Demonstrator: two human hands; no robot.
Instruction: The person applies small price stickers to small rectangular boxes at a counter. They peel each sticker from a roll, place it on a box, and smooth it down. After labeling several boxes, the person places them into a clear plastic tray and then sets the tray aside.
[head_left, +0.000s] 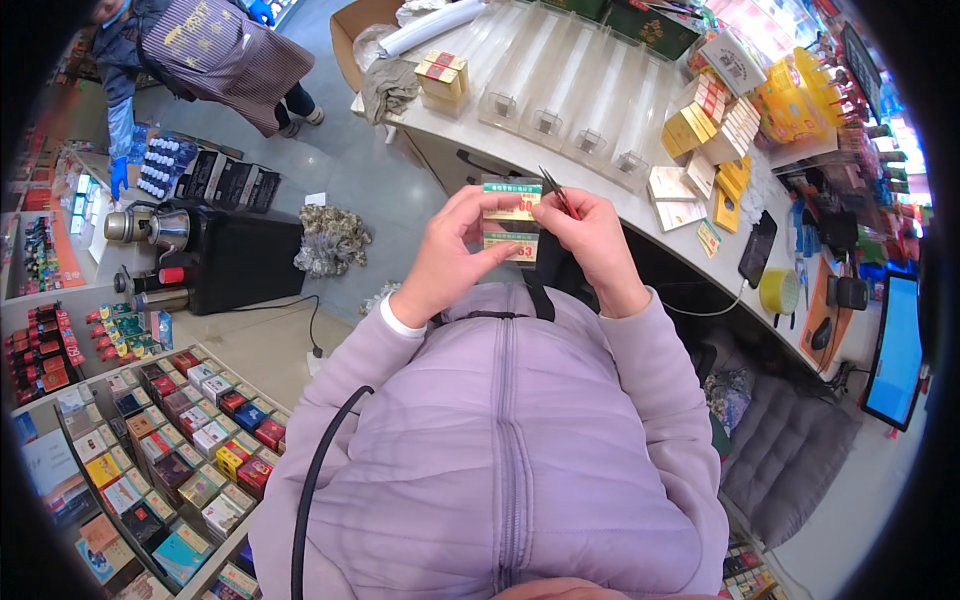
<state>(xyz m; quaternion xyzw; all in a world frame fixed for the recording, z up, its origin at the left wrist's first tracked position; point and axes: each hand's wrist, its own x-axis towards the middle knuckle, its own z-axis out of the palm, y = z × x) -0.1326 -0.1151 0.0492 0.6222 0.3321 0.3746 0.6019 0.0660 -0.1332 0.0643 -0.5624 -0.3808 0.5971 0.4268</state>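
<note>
Between my two hands are price tags (511, 246) in a clear plastic sleeve, printed in green, yellow and red. My left hand (465, 251) grips the sleeve from its left side with fingers and thumb. At the upper right corner, my right hand (592, 238) pinches the sleeve and also holds a dark pointed tool with red on it (559, 193), perhaps scissors or tweezers, its tips pointing up and left. Clear plastic pusher trays (570, 97) lie on the white counter beyond my hands. A loose price tag (708, 238) rests on the counter to the right.
The white counter (420, 118) bears gold boxes (442, 75), a smartphone (757, 247), a roll of yellow tape (780, 291) and a monitor (892, 352). At lower left is a display of small boxes (201, 487). A person in a striped apron (225, 67) reaches toward a shelf at upper left.
</note>
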